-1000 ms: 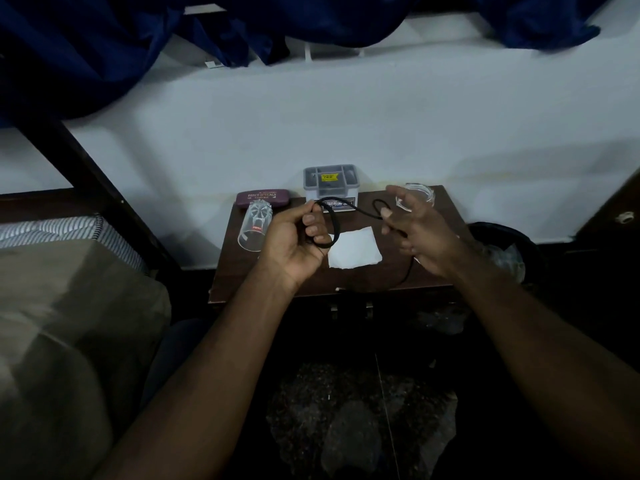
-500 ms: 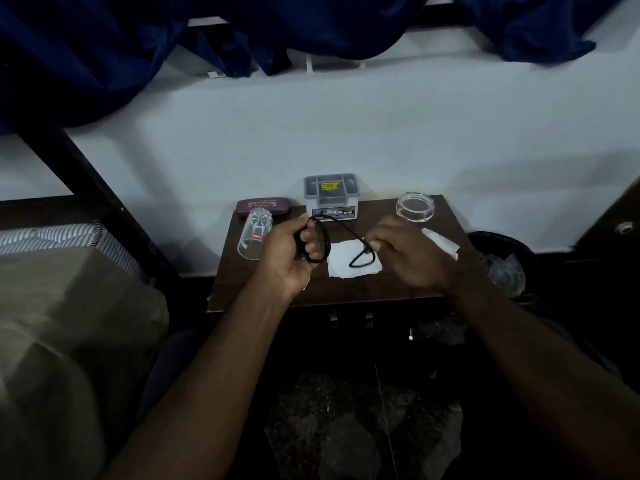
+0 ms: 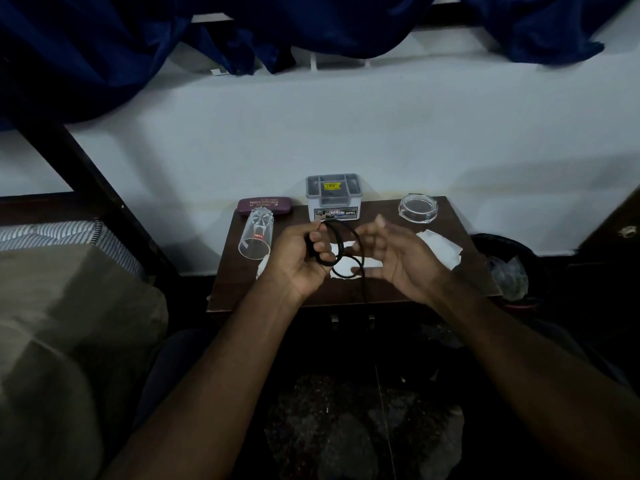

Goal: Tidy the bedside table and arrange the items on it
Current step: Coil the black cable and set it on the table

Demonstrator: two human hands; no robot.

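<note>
At the left of the frame a striped mattress (image 3: 52, 233) is lying beside the dark wooden surface (image 3: 460, 271). A clear drinking glass (image 3: 256, 233) is lying on its side below a maroon spectacle case (image 3: 265, 205). At centre, the left hand (image 3: 301, 258) is gripping a coiled black cable (image 3: 341, 247), fingers curled around the loops. The right hand (image 3: 398, 258) is hovering just beside it, fingers spread and blurred. A glass lid (image 3: 417, 208) is sitting upper right.

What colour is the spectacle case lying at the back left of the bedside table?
Maroon, with pale lettering on its lid; the spectacle case shows best in the head view.
</note>
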